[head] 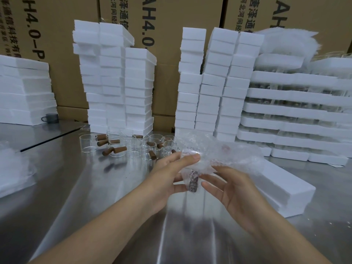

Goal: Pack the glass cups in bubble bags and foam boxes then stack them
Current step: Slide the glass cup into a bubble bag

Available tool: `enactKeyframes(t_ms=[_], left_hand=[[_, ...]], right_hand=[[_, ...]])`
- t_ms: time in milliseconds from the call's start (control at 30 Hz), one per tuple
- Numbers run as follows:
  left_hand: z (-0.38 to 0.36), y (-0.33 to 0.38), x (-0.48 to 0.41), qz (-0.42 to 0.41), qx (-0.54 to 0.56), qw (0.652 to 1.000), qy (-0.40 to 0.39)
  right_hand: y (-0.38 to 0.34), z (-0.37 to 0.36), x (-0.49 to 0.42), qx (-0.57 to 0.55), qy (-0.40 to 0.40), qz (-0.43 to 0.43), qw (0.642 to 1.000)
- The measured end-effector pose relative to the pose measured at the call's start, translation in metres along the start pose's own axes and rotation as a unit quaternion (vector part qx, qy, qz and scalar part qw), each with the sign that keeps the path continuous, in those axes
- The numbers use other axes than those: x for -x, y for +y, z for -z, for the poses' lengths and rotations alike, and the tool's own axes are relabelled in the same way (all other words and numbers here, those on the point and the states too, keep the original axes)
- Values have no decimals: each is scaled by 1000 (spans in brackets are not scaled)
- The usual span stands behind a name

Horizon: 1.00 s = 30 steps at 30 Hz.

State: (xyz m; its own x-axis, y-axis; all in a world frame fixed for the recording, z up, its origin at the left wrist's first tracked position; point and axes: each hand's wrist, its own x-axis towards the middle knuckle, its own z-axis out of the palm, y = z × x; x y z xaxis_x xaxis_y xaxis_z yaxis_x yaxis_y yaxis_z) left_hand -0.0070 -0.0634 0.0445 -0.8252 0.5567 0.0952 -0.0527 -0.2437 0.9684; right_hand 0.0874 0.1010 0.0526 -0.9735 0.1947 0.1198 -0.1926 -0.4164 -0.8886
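Both hands are up over the bench (76,187) and working the bubble bag (219,155) between them. The left hand (171,180) is gripping the bag's near end, its fingers (188,159) closing over the wrap, thumb on top. The right hand (234,191) is pinching the bag from below, its fingers (215,189) curling in just beside the brown handle. That handle belongs to the glass cup (193,182), which is sitting inside the bag and poking down between the two sets of fingers. Beyond the left fingers, the loose glass cups (133,145) are standing and lying in a cluster on the bench. A long foam box (282,187) is lying just to the outside of the right fingers. Farther off, tall foam stacks (118,82) are rising beyond the cups, and foam trays (295,111) with glassware between them are piling up beyond the right fingers, all against cardboard cartons (171,35)
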Motion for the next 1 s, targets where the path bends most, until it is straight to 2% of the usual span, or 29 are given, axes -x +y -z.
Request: enactKeyframes(t_ms=[133, 233, 300, 467, 633, 733, 867, 1000], left_hand=[[3, 2, 0, 9, -20, 1000, -1], [3, 5, 3, 11, -51, 998, -16], [2, 6, 5, 20, -67, 997, -27], [-3, 2, 7, 55, -83, 993, -67], [-4, -3, 6, 74, -58, 994, -63], [-7, 0, 7, 103, 0, 992, -68], [-10, 1, 7, 130, 58, 988, -60], [-8, 0, 7, 138, 93, 985, -51]], right_hand=[[1, -2, 2, 51, -22, 3, 998], [3, -4, 3, 109, 25, 5, 994], [3, -2, 1, 99, 63, 14, 993], [-6, 6, -1, 77, 28, 41, 996], [-5, 8, -2, 82, 59, 107, 989], [-2, 5, -1, 206, 86, 183, 958], [3, 1, 2, 403, 45, 300, 864], [7, 6, 0, 490, 26, 330, 806]])
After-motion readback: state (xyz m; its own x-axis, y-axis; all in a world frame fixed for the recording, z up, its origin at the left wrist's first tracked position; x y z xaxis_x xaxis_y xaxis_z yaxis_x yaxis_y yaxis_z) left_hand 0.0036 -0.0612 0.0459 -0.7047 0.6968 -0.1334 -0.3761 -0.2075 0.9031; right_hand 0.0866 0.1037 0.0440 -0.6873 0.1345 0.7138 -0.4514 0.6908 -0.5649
